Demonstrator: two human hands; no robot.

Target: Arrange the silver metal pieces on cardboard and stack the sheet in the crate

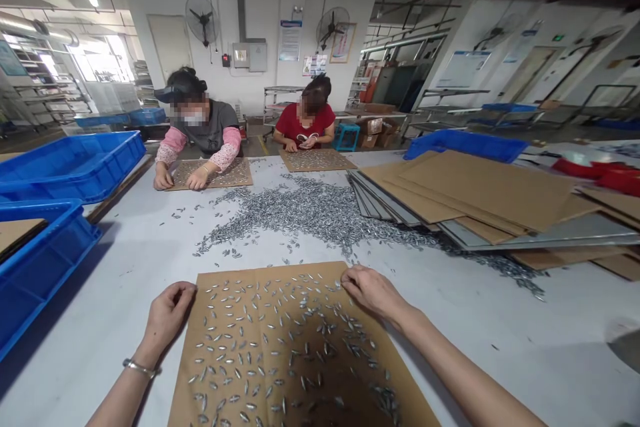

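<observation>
A brown cardboard sheet lies flat on the white table directly in front of the wearer, and small silvery metal pieces are scattered across its face, loosely spaced in the upper half and more thickly clustered toward the lower right. The left hand is curled at the sheet's upper left edge, fingers folded in against the cardboard; whether a piece is pinched inside cannot be told. The right hand rests at the upper right corner, fingers bent down onto the edge, apparently gripping the sheet rather than a single piece.

Judged from the layout, the sheet is well covered but not orderly: pieces lie at mixed angles and some overlap. A large heap of the same metal pieces remains on the table just beyond the sheet, so much of the stock appears unhandled.

Across the table, two seated people work over their own cardboard sheets. A stack of cardboard and grey boards lies to the right, and blue plastic crates stand at the left.
</observation>
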